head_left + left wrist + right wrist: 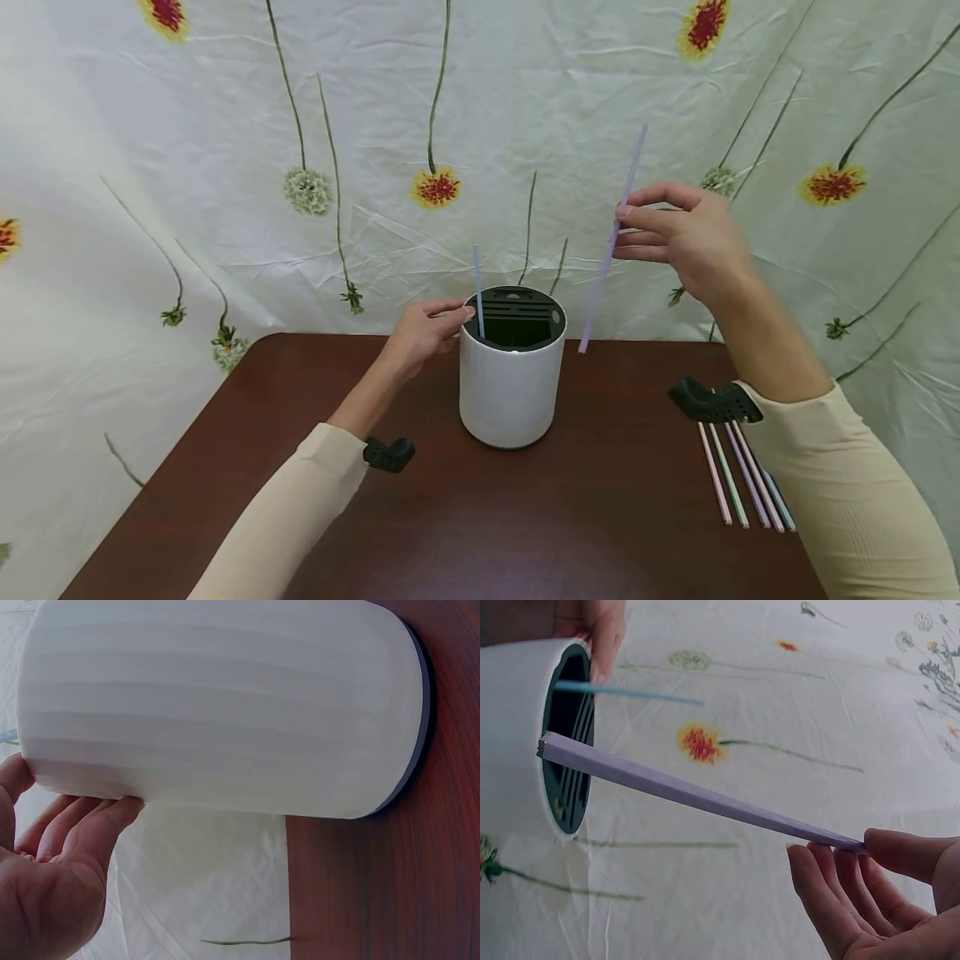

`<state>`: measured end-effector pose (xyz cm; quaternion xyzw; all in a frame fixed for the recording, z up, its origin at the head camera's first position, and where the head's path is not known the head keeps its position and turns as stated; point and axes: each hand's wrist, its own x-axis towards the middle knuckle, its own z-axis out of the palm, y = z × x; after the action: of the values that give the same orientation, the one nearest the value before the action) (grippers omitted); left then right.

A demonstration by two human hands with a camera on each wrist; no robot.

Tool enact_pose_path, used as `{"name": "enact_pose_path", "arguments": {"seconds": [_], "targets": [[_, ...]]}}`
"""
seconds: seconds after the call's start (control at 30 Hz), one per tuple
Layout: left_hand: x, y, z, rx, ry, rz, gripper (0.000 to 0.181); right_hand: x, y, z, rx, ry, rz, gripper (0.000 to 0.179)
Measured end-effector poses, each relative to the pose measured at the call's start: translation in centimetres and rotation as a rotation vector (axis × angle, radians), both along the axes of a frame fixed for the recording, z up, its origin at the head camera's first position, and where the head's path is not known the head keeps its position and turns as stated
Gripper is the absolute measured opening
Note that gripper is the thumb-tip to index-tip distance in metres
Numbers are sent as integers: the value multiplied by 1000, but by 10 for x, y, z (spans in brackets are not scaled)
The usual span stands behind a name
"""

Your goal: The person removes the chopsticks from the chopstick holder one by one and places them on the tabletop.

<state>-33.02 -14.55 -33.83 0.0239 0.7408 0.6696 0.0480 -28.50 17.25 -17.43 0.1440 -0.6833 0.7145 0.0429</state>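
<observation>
My right hand (678, 233) holds a lavender chopstick (606, 262) near its upper end, between thumb and fingertips, in the air right of the white round holder (510, 392). In the right wrist view the square end of the chopstick (652, 780) overlaps the holder's mouth. A black slotted insert (517, 302) with a large opening tops the holder. Standing in that opening, a light blue chopstick (477, 287) leans close to the left rim. My left hand (427, 333) grips the holder's left rim, thumb on top and fingers (97, 829) against the outer wall.
Several pastel chopsticks (738, 479) in pink, green, purple and blue lie on the brown table (570, 517), partly hidden under the right forearm. A white flower-print cloth (247, 150) hangs behind the table. Each wrist wears a black camera mount (388, 455).
</observation>
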Motion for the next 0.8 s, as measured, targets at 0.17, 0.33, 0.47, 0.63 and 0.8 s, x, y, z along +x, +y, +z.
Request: {"name": "enact_pose_path", "arguments": {"seconds": [0.17, 0.33, 0.47, 0.63, 0.8], "targets": [[2, -2, 1, -2, 5, 13, 48, 0, 27, -13, 66, -41, -37, 16], [1, -2, 0, -8, 12, 13, 49, -2, 58, -38, 139, -95, -81, 15], [3, -2, 1, -10, 15, 17, 48, -5, 80, -63, 137, -147, -98, 17], [4, -1, 2, -17, 18, 14, 48, -10, 105, -99, 124, -224, -88, 13], [3, -1, 1, -14, 25, 14, 49, -13, 127, -136, 191, -293, -84, 4]]}}
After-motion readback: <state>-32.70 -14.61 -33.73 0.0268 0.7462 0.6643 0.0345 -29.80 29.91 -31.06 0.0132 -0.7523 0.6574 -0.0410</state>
